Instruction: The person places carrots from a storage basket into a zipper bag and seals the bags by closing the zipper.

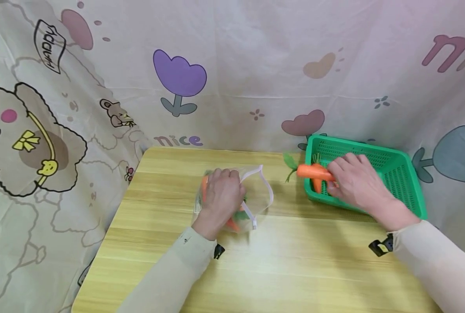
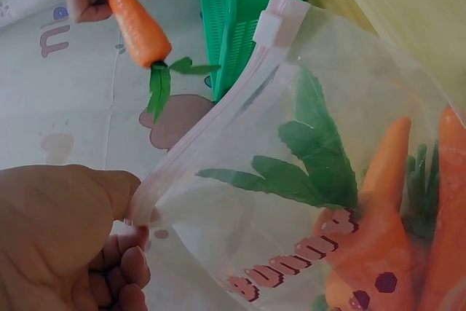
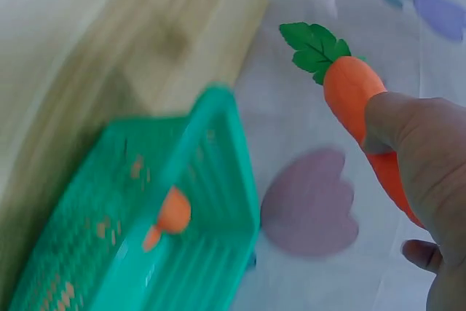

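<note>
My left hand (image 1: 222, 193) pinches the edge of a clear zip bag (image 2: 218, 245) at its open mouth. Through the plastic show several orange carrots (image 2: 375, 253) with green leaves, and a white slider (image 2: 269, 29) sits at one end of the zip. Over the left part of a green basket (image 1: 406, 182), my right hand (image 1: 351, 180) grips a carrot (image 1: 310, 171) by its tapered part, its leafy end pointing left toward the bag. Another carrot (image 1: 317, 186) lies inside the basket below. The right hand's palm hides the held carrot's tip in the head view.
The basket stands at the back right of the wooden table (image 1: 295, 269), close to a printed cloth (image 1: 240, 78) that hangs behind. More of this cloth hangs along the left side. The bag lies left of the basket, with bare tabletop between them.
</note>
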`<state>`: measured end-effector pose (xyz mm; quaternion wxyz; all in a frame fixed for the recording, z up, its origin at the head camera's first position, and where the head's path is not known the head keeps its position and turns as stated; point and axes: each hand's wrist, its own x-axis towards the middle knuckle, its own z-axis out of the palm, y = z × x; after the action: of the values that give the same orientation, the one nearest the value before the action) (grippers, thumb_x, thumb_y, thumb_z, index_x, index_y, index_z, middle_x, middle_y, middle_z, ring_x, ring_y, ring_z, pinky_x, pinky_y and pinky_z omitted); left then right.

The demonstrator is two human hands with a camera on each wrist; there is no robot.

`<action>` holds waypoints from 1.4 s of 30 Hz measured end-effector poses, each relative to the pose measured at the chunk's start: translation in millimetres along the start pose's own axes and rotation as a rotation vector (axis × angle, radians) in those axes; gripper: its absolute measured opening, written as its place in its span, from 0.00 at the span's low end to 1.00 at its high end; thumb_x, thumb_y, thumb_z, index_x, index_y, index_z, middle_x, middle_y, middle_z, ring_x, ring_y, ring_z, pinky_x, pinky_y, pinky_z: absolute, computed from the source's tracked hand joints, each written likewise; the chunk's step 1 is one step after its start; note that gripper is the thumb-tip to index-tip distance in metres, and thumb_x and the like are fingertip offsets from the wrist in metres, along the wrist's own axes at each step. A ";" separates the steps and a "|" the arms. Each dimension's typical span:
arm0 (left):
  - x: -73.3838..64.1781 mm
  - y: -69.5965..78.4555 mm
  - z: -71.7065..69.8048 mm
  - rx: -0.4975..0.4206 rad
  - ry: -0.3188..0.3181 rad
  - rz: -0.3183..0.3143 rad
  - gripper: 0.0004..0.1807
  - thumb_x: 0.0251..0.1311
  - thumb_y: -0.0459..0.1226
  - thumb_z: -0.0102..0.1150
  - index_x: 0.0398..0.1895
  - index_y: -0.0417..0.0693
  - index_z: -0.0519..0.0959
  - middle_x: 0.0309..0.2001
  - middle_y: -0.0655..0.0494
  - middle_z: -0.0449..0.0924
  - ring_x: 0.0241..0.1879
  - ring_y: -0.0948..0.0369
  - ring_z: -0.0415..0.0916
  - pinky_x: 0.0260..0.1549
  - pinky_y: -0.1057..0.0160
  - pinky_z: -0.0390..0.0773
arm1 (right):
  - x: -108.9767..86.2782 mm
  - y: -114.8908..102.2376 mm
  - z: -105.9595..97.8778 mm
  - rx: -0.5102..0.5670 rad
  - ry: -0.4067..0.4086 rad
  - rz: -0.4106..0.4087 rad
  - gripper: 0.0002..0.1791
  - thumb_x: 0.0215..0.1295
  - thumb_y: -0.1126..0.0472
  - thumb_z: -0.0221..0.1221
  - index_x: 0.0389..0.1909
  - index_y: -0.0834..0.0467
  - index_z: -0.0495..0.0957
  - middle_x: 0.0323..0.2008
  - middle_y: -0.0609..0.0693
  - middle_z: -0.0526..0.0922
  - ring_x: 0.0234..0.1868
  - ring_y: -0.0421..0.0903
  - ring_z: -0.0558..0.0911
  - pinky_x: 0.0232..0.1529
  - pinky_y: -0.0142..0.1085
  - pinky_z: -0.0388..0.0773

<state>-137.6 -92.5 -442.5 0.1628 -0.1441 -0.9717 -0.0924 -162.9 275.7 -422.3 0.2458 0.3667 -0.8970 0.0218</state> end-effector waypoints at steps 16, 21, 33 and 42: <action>3.3 13.1 -2.9 -0.008 -0.065 -0.018 0.08 0.63 0.38 0.62 0.29 0.45 0.77 0.27 0.54 0.74 0.32 0.53 0.67 0.38 0.57 0.70 | 56.2 -95.1 81.5 0.033 0.003 0.068 0.14 0.56 0.59 0.69 0.36 0.58 0.74 0.32 0.53 0.80 0.36 0.55 0.74 0.36 0.45 0.68; 4.8 20.4 0.0 0.041 -0.049 0.009 0.08 0.62 0.40 0.64 0.31 0.45 0.78 0.28 0.54 0.77 0.33 0.52 0.72 0.37 0.57 0.73 | 66.8 -116.7 117.4 -0.061 0.071 0.107 0.12 0.61 0.58 0.67 0.35 0.60 0.76 0.30 0.54 0.81 0.34 0.56 0.78 0.31 0.44 0.72; 0.6 25.3 4.6 0.017 0.009 0.043 0.08 0.62 0.37 0.64 0.29 0.43 0.80 0.29 0.50 0.81 0.33 0.49 0.76 0.34 0.54 0.75 | 81.3 -150.5 149.5 -0.068 -0.116 0.115 0.15 0.64 0.54 0.69 0.45 0.59 0.82 0.43 0.53 0.87 0.50 0.55 0.79 0.45 0.46 0.76; 7.4 1.0 -11.3 -0.056 -0.024 -0.057 0.11 0.63 0.38 0.61 0.25 0.45 0.74 0.24 0.52 0.73 0.29 0.51 0.70 0.38 0.55 0.71 | 67.0 -143.8 143.1 0.146 0.109 0.120 0.03 0.65 0.61 0.65 0.33 0.56 0.82 0.36 0.52 0.86 0.41 0.55 0.80 0.37 0.45 0.75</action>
<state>-140.8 -92.3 -429.3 0.1441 -0.1221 -0.9743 -0.1226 -168.4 96.0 -537.6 0.2653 0.3276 -0.8986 0.1215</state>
